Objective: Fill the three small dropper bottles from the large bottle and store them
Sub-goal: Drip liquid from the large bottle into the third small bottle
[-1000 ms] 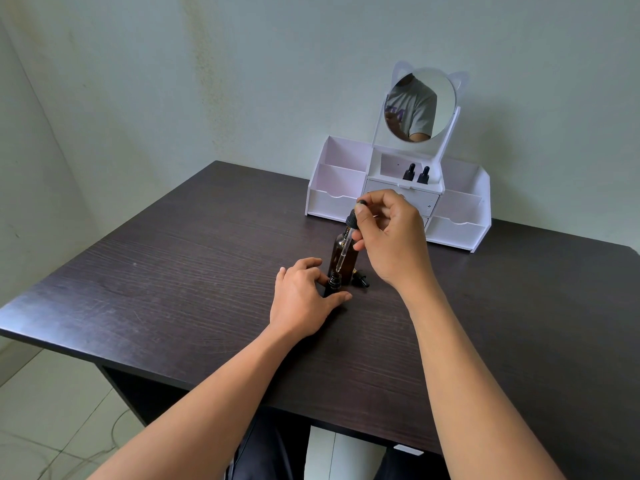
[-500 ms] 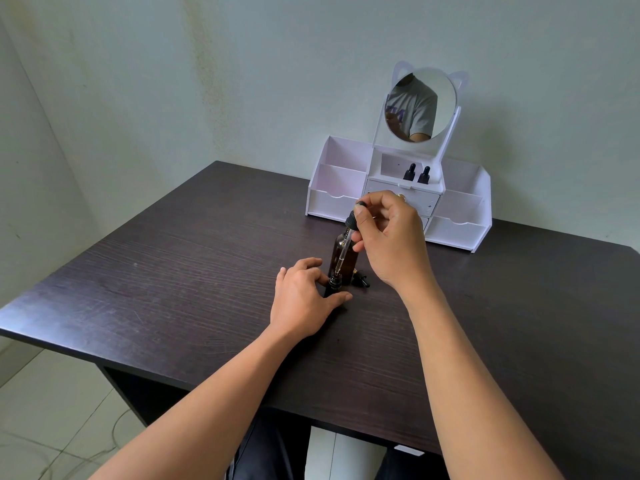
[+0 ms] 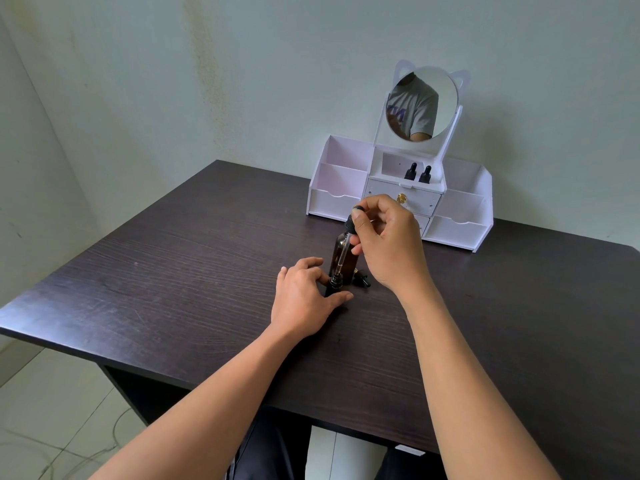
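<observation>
- left hand [image 3: 304, 296]: grip closed around small dropper bottle [image 3: 335, 284], upright on worktop [image 3: 173, 271].
- right hand [image 3: 388, 244]: grip pinching dropper [image 3: 346, 244], tip at that bottle's mouth.
- large bottle [image 3: 346, 258]: just behind, 12 o'clock.
- two filled bottles [image 3: 418, 173]: organizer [image 3: 460, 230] centre compartment.

A dark wood-grain bench [image 3: 194, 278] carries a white plastic compartment organiser [image 3: 460, 230] at its back, a large amber glass bottle [image 3: 341, 252], a small dark dropper bottle [image 3: 335, 284] and a loose black cap [image 3: 362, 279].

Soft, even daylight fills the scene. The dark table [image 3: 173, 271] shows a pale sheen near its left edge. Shadows are weak. The picture is sharp, with wide-angle bending at the edges.
</observation>
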{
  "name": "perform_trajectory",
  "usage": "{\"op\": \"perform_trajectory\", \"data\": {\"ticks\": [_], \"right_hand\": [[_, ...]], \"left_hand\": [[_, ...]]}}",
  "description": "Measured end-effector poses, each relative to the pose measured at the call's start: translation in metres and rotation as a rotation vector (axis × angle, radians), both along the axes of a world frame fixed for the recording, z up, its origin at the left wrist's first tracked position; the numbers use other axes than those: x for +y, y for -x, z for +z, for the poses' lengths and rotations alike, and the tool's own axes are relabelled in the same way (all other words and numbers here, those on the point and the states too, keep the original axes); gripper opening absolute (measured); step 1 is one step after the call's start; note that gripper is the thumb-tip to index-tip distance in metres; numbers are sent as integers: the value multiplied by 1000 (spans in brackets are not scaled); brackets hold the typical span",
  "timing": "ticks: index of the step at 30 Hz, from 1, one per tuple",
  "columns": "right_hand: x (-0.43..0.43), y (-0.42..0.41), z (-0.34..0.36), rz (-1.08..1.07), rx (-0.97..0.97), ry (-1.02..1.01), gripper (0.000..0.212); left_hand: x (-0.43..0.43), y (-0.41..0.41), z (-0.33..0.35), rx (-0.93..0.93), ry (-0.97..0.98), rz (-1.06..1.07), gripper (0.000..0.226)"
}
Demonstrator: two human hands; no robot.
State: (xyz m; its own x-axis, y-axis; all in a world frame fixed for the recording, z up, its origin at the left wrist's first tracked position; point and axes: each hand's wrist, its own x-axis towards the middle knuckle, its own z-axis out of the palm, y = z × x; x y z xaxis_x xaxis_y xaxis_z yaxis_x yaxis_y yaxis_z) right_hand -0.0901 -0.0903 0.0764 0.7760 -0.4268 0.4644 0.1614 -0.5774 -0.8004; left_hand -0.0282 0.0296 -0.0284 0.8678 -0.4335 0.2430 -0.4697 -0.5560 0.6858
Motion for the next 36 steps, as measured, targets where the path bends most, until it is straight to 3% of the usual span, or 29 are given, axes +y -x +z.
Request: {"op": "perform_trajectory", "data": {"ticks": [6, 10, 20, 25, 30, 36], "right_hand": [[-2, 0, -5, -3, 39, -16, 2], [-2, 2, -6, 14, 25, 4, 19], [-4, -1, -11, -24, 31, 39, 9], [-6, -2, -12, -14, 56, 59, 21], [-5, -2, -10, -19, 36, 61, 9], [-7, -2, 2, -5, -39, -28, 29]], "left_hand": [[1, 1, 0, -1, 4, 1, 37], [1, 1, 0, -4, 8, 4, 38], [1, 3, 2, -11, 13, 9, 38], [1, 3, 3, -13, 5, 4, 39], [1, 3, 3, -4, 3, 6, 38], [1, 3, 3, 2, 5, 9, 37]]}}
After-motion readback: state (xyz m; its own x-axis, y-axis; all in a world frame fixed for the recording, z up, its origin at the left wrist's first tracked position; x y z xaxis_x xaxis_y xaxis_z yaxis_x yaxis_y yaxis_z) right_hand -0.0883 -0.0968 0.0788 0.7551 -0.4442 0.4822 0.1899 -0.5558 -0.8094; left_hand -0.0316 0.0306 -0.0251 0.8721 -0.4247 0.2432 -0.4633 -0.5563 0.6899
